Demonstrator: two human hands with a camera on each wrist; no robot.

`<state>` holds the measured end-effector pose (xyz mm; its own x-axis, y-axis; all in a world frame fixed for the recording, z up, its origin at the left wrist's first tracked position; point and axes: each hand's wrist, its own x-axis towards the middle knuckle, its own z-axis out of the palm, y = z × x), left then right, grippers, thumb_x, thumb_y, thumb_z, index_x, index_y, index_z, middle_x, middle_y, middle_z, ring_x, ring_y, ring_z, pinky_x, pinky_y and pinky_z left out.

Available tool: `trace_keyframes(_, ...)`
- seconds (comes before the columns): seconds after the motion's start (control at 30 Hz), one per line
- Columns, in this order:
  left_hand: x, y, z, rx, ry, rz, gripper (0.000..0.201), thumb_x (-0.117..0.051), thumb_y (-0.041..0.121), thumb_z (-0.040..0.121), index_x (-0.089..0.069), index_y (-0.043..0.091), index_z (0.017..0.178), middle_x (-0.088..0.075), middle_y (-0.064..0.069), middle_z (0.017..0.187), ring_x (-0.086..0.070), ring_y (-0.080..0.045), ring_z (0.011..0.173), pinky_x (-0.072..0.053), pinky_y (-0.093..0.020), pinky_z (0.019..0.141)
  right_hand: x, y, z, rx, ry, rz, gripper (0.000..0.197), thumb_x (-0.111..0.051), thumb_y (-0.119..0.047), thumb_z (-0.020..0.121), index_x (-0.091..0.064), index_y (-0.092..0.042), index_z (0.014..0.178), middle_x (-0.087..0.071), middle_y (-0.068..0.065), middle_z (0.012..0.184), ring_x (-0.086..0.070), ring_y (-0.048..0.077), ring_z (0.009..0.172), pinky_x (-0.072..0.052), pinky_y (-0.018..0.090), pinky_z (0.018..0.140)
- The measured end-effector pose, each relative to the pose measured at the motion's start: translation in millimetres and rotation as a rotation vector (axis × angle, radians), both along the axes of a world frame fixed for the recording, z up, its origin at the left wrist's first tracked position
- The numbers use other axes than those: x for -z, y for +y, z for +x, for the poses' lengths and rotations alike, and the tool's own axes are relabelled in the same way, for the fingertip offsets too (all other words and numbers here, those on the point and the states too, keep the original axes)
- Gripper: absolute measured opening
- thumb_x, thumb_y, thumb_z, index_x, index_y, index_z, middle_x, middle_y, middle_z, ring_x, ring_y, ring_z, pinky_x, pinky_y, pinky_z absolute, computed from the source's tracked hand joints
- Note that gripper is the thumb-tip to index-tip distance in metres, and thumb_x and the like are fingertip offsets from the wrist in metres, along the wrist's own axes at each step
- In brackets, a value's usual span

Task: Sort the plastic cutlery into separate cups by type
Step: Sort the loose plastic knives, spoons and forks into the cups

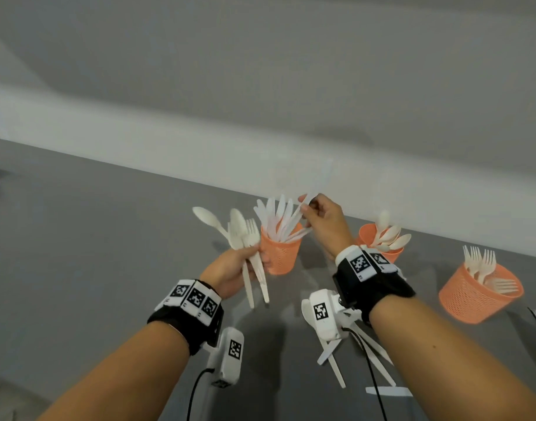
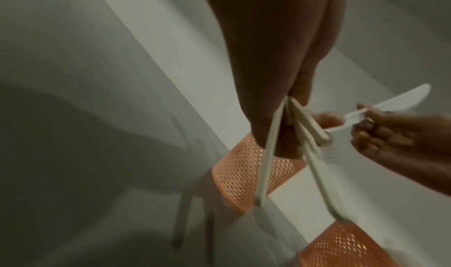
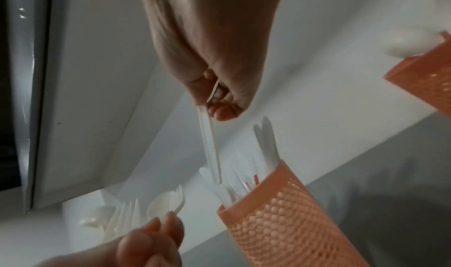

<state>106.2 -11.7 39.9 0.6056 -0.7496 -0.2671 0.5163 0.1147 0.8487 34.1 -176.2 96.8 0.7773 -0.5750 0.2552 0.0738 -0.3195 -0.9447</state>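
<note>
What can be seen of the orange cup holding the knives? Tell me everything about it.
The cup with the knives is an orange plastic tumbler with a perforated mesh wall and a smooth rim, slightly tapered toward its base. It stands upright on the grey table near the far edge, leftmost of three like cups. White plastic knives fan out of it. The left hand, gripping mixed spoons and forks, is right beside its wall; contact cannot be confirmed. The right hand holds one knife above its mouth.

Grey table (image 1: 93,238) against a white wall (image 1: 260,71); dark window frame (image 3: 14,97) beside it.
</note>
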Motion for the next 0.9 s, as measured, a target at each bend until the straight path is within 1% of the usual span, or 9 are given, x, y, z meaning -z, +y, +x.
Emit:
trace_keyframes(0.1, 1.0, -0.9, -9.2, 0.173, -0.065, -0.054, 0.018, -0.035, 0.011, 0.098, -0.053, 0.007, 0.097, -0.065, -0.003, 0.062, -0.063, -0.015, 0.06, -0.054, -0.028, 0.064, 1.6, -0.2, 15.1, 0.105, 0.085, -0.163, 0.011, -0.051, -0.004, 0.09, -0.061, -0.006, 0.094, -0.057, -0.004, 0.075, -0.056, 0.019, 0.076, -0.049, 0.034, 0.076)
trace_keyframes(0.17, -1.1, -1.0, -12.4, 0.23, -0.084, -0.054, 0.016, -0.036, 0.011, 0.098, -0.052, 0.008, 0.1, -0.066, -0.005, 0.064, -0.064, -0.015, 0.06, -0.054, -0.028, 0.063, 4.7, 0.2, 19.8, 0.096, 0.24, -0.278, 0.009, -0.052, -0.004, 0.089, -0.059, -0.003, 0.093, -0.056, 0.004, 0.083, -0.054, 0.022, 0.082, -0.047, 0.034, 0.078)
trace_keyframes(0.23, -3.2, -0.9, -13.7, 0.278, -0.097, -0.047, 0.016, -0.038, 0.012, 0.097, -0.053, 0.008, 0.098, -0.067, -0.005, 0.067, -0.065, -0.015, 0.062, -0.053, -0.027, 0.063, 6.5, 1.0, 19.2, 0.118, 0.298, -0.344, 0.027, -0.052, -0.005, 0.089, -0.054, -0.004, 0.116, -0.049, 0.01, 0.108, -0.052, 0.02, 0.092, -0.04, 0.019, 0.081)
trace_keyframes(0.3, -5.2, -2.4, -15.1, 0.302, -0.117, -0.04, 0.018, -0.039, 0.014, 0.096, -0.055, 0.006, 0.096, -0.067, -0.005, 0.07, -0.064, -0.015, 0.063, -0.053, -0.025, 0.065, 3.5, 4.9, 10.8, 0.179, 0.172, -0.358, 0.037, -0.051, -0.006, 0.091, -0.048, -0.004, 0.127, -0.046, 0.011, 0.118, -0.05, 0.014, 0.092, -0.035, 0.004, 0.075)
trace_keyframes(0.4, -11.3, -8.4, -21.0, 0.299, -0.13, -0.052, 0.023, -0.037, 0.015, 0.096, -0.057, 0.003, 0.094, -0.067, -0.004, 0.067, -0.064, -0.013, 0.06, -0.052, -0.023, 0.064, 2.2, 15.3, -9.1, 0.137, 0.092, -0.3, 0.023, -0.055, -0.022, 0.091, -0.063, -0.005, 0.103, -0.059, 0.014, 0.101, -0.052, 0.012, 0.08, -0.039, 0.003, 0.065)
trace_keyframes(0.53, -19.9, -25.3, -36.0, 0.357, -0.158, -0.032, 0.032, -0.035, 0.017, 0.098, -0.061, 0.002, 0.089, -0.071, -0.004, 0.071, -0.066, -0.013, 0.06, -0.054, -0.023, 0.063, 12.5, 15.9, -39.2, -0.085, 0.351, -0.126, 0.027, -0.052, -0.025, 0.093, -0.067, -0.003, 0.095, -0.069, 0.014, 0.089, -0.058, 0.013, 0.072, -0.049, 0.031, 0.077)
trace_keyframes(0.7, -17.5, -54.8, -59.4, 0.332, -0.064, 0.018, 0.03, -0.032, 0.012, 0.1, -0.06, 0.004, 0.094, -0.072, -0.009, 0.082, -0.07, -0.019, 0.075, -0.056, -0.031, 0.073, -5.5, -5.7, -69.7, 0.147, -0.021, 0.304, 0.021, -0.037, -0.023, 0.1, -0.046, -0.014, 0.083, -0.056, 0.003, 0.065, -0.056, 0.013, 0.052, -0.049, 0.022, 0.051)
trace_keyframes(0.8, -17.2, -73.8, -76.6, 0.317, -0.148, 0.038, 0.024, -0.037, 0.007, 0.098, -0.056, 0.003, 0.085, -0.066, -0.006, 0.068, -0.065, -0.015, 0.061, -0.056, -0.028, 0.067, -7.0, -9.5, -92.2, 0.079, 0.011, 0.174, 0.02, -0.052, -0.03, 0.093, -0.048, -0.02, 0.076, -0.047, -0.006, 0.051, -0.042, 0.007, 0.039, -0.037, 0.022, 0.04)
trace_keyframes(0.9, -22.1, -93.0, -98.9, 0.333, -0.33, 0.064, 0.02, -0.038, 0.002, 0.095, -0.057, 0.005, 0.089, -0.053, 0.0, 0.059, -0.047, -0.008, 0.048, -0.047, -0.025, 0.053, -0.7, -7.6, -108.6, 0.033, 0.174, 0.018, 0.024, -0.074, -0.027, 0.076, -0.059, -0.011, 0.086, -0.065, 0.004, 0.067, -0.058, 0.018, 0.048, -0.047, 0.028, 0.047)
